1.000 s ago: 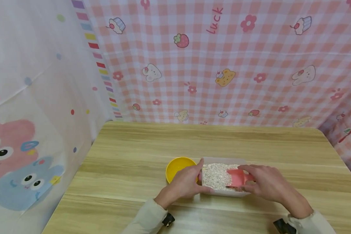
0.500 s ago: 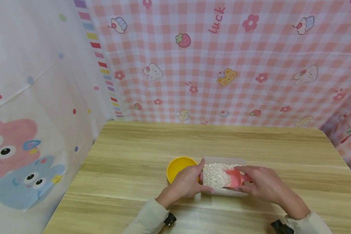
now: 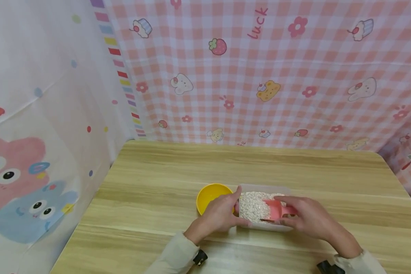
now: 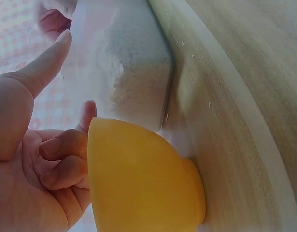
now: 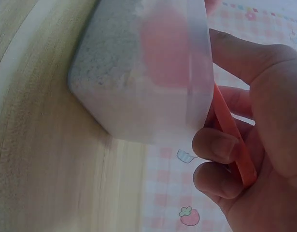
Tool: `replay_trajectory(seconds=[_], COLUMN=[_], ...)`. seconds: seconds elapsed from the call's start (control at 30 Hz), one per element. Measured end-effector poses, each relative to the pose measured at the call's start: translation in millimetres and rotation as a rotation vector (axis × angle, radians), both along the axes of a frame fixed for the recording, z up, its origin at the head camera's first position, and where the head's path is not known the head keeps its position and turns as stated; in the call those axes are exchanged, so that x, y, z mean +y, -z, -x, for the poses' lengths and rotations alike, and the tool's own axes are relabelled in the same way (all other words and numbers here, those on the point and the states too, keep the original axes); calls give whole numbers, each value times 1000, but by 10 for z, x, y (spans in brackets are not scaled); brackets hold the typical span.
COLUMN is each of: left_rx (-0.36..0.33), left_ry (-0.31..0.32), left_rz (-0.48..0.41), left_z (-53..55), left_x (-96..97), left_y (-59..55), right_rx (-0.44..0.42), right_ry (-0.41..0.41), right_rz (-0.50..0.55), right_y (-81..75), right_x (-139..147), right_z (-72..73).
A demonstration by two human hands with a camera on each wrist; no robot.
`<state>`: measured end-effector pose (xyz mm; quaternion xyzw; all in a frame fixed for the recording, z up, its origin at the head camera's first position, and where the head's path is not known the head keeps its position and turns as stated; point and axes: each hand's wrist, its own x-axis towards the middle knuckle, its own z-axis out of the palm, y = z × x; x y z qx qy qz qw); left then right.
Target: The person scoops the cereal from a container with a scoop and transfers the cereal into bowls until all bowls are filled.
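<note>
A translucent plastic container [image 3: 270, 227] of rolled oats [image 3: 253, 207] sits on the table. My right hand [image 3: 308, 217] grips the handle of a pinkish-red scoop [image 3: 274, 210], whose blade lies partly in the oats. Through the container wall in the right wrist view, the scoop shows as a blurred pink patch, with its handle held by curled fingers [image 5: 216, 145]. My left hand [image 3: 219, 213] holds the container's left end, thumb at the near side and forefinger at the far corner. Its other fingers [image 4: 66, 169] curl beside the rim of a yellow bowl [image 4: 138, 179].
The bowl stands just left of the container, partly hidden by the left hand. A few oat flakes [image 4: 209, 104] lie on the wooden table [image 3: 157, 171]. A pink checked cloth [image 3: 198, 76] hangs behind the table, and a white printed cloth [image 3: 61, 114] at the left.
The scoop has slid a little left into the oats, with my right hand moving along. My left hand keeps its hold on the container. The head view has shifted slightly.
</note>
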<state>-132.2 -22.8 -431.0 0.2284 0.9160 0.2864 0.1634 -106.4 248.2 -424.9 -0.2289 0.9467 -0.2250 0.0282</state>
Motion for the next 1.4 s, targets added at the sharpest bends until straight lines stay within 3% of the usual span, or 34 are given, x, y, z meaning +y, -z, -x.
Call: replay_trajectory(seconds=[0.6,1.0,1.4], left_rx=[-14,5,3], left_ry=[-11,-11,-15], left_rz=[-2,-13,-4], left_z=[-1,-9,-9], left_x=[4,5,8], left_y=[-9,4,10], right_rx=[-86,4,40], right_ry=[39,55,105], right_rz=[254,433,418], right_y=[131,296,380], right_x=[77,51,46], right_z=[-3,-69,-83])
